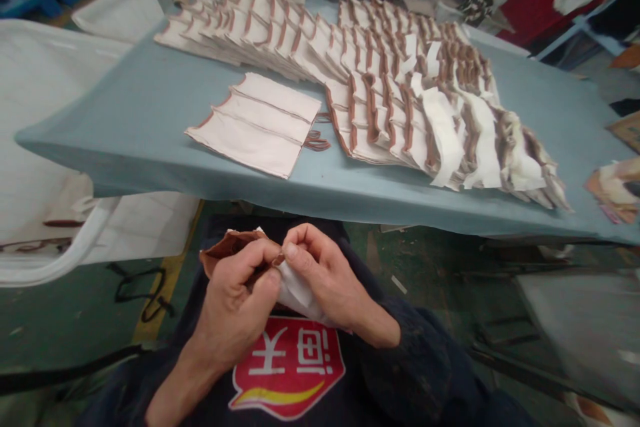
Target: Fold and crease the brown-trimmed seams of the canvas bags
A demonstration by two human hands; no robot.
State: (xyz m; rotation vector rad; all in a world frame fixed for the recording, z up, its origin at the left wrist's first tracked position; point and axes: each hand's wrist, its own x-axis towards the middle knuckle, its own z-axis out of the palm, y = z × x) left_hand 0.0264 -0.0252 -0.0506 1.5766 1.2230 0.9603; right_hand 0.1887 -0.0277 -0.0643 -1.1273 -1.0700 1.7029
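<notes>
Over my lap, my left hand [233, 303] pinches a brown-and-white sewn fabric piece [297, 293] between thumb and fingers. My right hand [333, 273] grips the same piece by its brown edge, close to the left fingertips. The brown side of the piece folds open behind my left hand, and its white side hangs under my right. Part of it is hidden by my fingers. On the table ahead lie a few flat, cream panels [260, 120] with brown edges and brown loops at one end, overlapping each other. Neither hand touches them.
A table with a blue-grey cover [125, 140] spans the view ahead. Long overlapping rows of cream-and-brown pieces [280, 30] fill its back, with white strips [443, 137] on the right rows. White plastic tubs [75, 247] stand at left, one holding fabric pieces.
</notes>
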